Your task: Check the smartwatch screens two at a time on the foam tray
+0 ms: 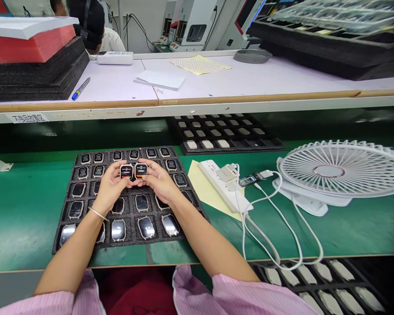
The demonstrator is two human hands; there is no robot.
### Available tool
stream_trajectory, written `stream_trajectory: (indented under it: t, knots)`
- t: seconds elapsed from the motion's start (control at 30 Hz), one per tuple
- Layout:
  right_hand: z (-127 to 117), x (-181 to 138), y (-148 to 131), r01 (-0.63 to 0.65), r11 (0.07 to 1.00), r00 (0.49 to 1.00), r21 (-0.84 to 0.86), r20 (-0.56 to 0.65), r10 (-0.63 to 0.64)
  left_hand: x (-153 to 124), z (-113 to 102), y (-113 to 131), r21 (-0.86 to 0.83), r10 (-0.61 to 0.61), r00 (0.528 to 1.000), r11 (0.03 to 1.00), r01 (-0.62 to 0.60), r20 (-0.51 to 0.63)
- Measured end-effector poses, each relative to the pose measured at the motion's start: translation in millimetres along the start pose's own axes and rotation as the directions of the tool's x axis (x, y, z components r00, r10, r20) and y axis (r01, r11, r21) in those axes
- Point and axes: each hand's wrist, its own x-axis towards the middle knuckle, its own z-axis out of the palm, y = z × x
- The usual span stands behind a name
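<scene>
My left hand [113,186] grips a square smartwatch case [126,171] with a lit screen, the thumb at its lower edge. A second lit smartwatch case [141,170] sits right beside it, gripped by my right hand [157,181]. Both are held up over a black foam tray [133,236], screens facing me. Rows of similar watch cases lie in the tray's pockets; those in the back rows show white text, while those in front, such as one watch case [118,230], have dark screens. My hands and forearms hide part of the tray.
Right of the tray, a white power strip [219,183] with a charger and white cables [292,232] lies on yellow paper. A white fan [341,170] stands farther right. Behind, under the shelf [197,98], is another black tray [230,149]. A person [88,26] is beyond the shelf.
</scene>
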Motion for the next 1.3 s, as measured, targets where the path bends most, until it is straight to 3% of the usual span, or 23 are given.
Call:
stream_trajectory:
  t: [0.87, 1.3]
  knots:
    - [0.9, -1.1, -3.1, -0.009, 0.995, 1.0, -0.098, -0.016, 0.008, -2.9, 0.6, 5.8, 0.001, -0.051, 0.999, 0.999, 0.051, -0.004]
    - [2.4, 0.2, -2.2, -0.071, 0.996, 0.997, -0.06, -0.045, 0.068, 0.0, 0.5, 1.6, 0.068, -0.019, 0.999, 0.997, 0.022, -0.048]
